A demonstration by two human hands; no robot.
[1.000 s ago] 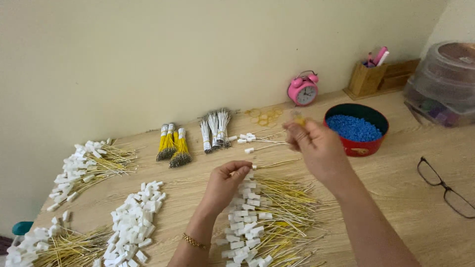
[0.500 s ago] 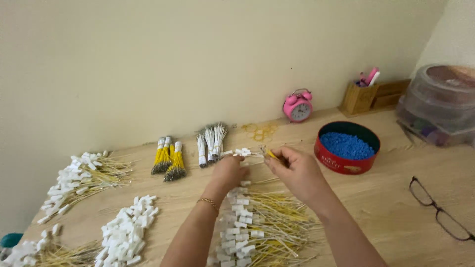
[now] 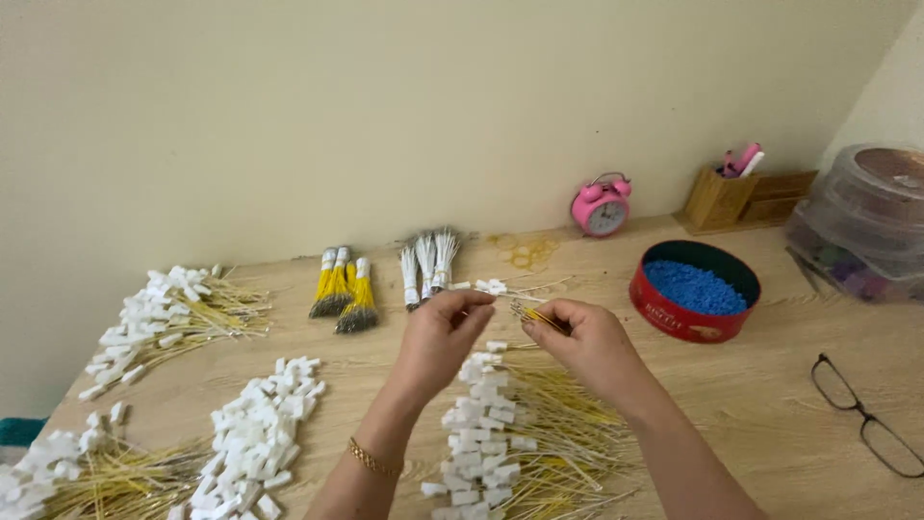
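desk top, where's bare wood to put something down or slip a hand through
Bare wood lies between the red tin and the glasses, and in the strip between the yellow bundles and the loose white pile. It is crowded under both hands, left hand and right hand, over the wire heap.

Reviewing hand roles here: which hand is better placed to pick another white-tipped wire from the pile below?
Probably the left hand: it sits right above the pile of white-tipped yellow wires and pinches only a thin wire end. The right hand already grips a small bundle of wires.
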